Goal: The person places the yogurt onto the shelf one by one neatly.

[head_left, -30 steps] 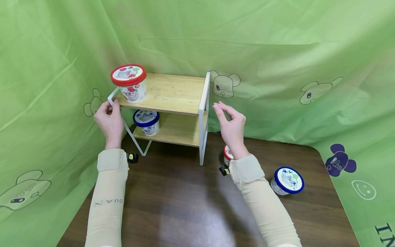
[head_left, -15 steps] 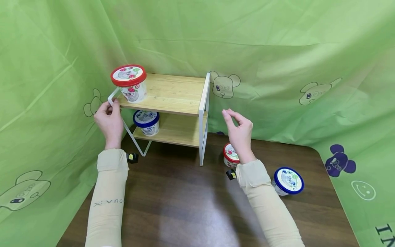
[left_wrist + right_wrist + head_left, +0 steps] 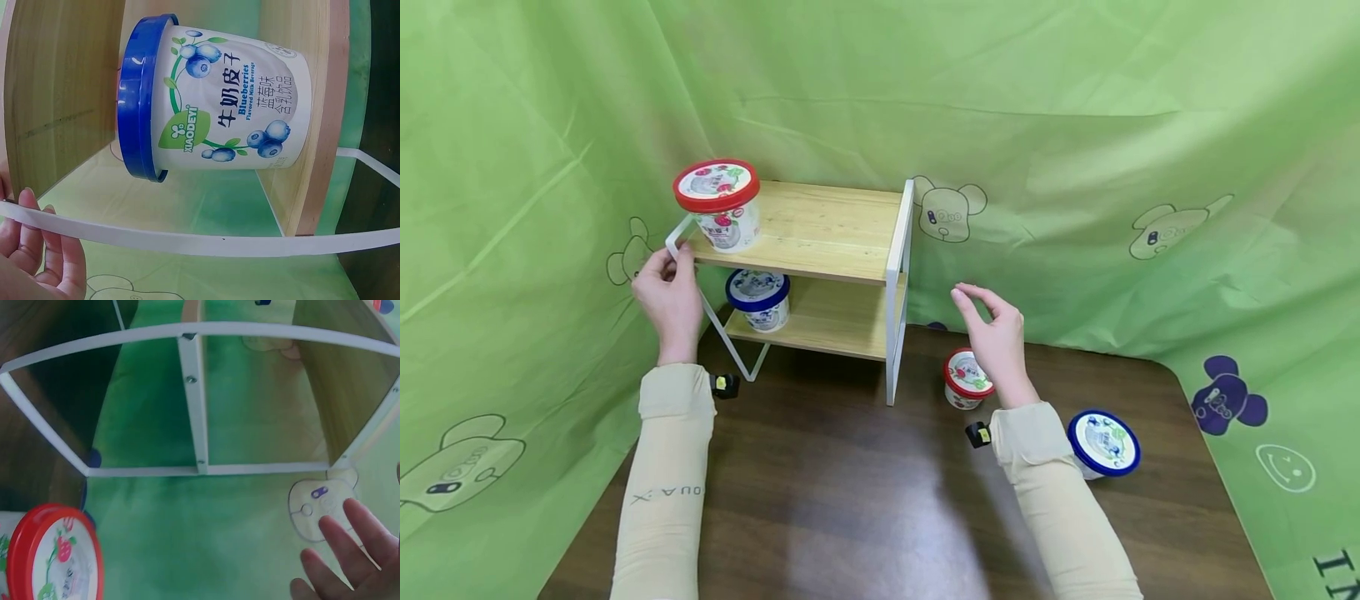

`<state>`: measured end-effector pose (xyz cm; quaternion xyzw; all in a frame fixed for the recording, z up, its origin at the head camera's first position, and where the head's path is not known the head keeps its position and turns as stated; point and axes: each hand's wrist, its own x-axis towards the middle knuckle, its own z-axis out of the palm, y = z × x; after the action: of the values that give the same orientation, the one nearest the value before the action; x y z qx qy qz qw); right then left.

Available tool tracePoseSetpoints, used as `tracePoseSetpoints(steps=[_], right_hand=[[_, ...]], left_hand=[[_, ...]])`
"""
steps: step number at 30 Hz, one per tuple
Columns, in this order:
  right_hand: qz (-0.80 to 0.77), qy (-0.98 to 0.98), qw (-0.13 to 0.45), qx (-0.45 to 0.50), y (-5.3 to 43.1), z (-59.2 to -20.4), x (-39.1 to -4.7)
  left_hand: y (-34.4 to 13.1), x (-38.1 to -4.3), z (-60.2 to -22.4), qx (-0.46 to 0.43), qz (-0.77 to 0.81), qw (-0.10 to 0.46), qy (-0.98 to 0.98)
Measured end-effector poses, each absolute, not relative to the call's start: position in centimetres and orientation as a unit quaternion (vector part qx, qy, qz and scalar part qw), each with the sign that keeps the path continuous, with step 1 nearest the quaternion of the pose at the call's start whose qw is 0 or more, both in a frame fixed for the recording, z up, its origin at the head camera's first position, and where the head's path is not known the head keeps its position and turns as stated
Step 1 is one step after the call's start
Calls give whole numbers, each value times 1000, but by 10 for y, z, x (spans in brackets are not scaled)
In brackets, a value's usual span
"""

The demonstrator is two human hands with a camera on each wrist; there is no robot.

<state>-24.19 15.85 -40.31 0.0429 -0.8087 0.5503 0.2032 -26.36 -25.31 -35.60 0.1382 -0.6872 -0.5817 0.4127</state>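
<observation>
A two-tier wooden shelf (image 3: 827,229) with a white metal frame (image 3: 892,308) stands at the back left. My left hand (image 3: 672,304) holds the frame at its upper left front corner, with fingers around the white bar. A red-lidded tub (image 3: 718,204) sits on the top board, close to that hand. On the lower board is a blue-lidded blueberry tub (image 3: 231,103), upright at the left end. My right hand (image 3: 1000,337) hovers right of the shelf, fingers loosely bent and nothing in them. Below and left of it, another red-lidded tub (image 3: 964,379) rests on the dark table.
A second blue-lidded tub (image 3: 1103,442) stands on the dark wooden table (image 3: 820,492), beside the right forearm. Green cloth (image 3: 1060,150) with printed bear heads hangs around the back and sides.
My right hand has moved right and down, away from the shelf, uncovering more of the red-lidded tub on the table. The left hand keeps its hold on the frame; the shelf stays put.
</observation>
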Motion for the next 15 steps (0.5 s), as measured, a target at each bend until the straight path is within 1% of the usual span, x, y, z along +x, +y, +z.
tracePoseSetpoints(steps=[4, 7, 11, 15], right_hand=[[526, -835, 156, 37, 166, -409, -240], [513, -848, 129, 36, 173, -414, -240], [500, -859, 100, 34, 184, -424, -240], [486, -871, 65, 29, 192, -435, -238]], left_hand=[[-244, -253, -344, 138, -586, 412, -684], [-243, -254, -344, 139, -587, 413, -682], [-252, -264, -355, 134, -587, 415, -682], [-253, -265, -357, 128, -588, 417, -681]])
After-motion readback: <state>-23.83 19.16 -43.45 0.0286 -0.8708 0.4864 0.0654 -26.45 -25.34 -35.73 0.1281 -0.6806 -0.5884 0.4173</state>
